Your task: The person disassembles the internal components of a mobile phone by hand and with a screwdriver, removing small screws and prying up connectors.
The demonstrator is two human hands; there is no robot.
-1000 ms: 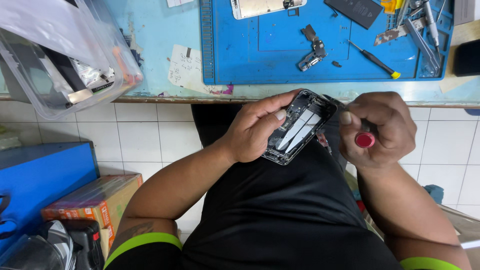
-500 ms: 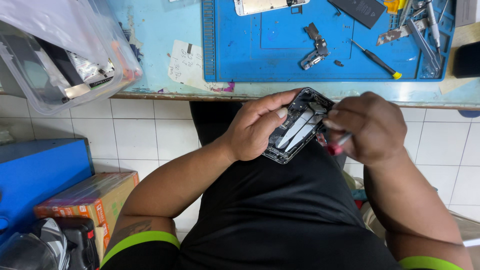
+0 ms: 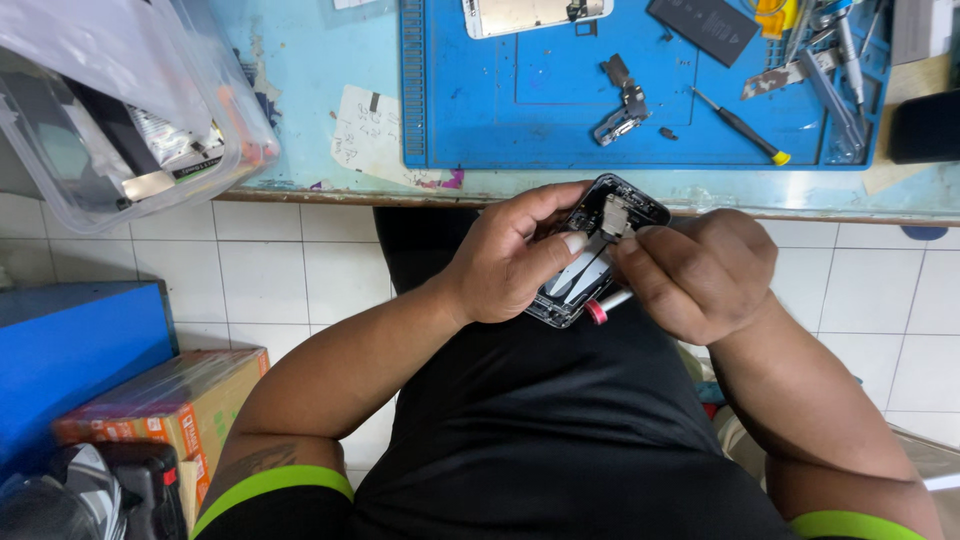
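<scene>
My left hand (image 3: 510,255) grips an opened phone body (image 3: 600,215) held over my lap, its bare insides facing up. My right hand (image 3: 700,272) presses its fingertips on a small metal part at the top of the phone's insides. A red-tipped tool (image 3: 600,308) lies tucked under my right hand's fingers. Both hands meet just below the workbench's front edge.
A blue work mat (image 3: 520,110) on the pale bench holds a phone screen (image 3: 535,14), a small metal part (image 3: 620,118), a black battery (image 3: 708,24), a yellow-tipped screwdriver (image 3: 742,128) and tweezers (image 3: 830,90). A clear plastic box (image 3: 120,110) overhangs at left. A blue crate (image 3: 70,350) and a cardboard box (image 3: 160,400) stand on the floor.
My right hand has turned from gripping the red-tipped tool upright to pinching a small part on the phone's insides. The tool now lies low under the fingers.
</scene>
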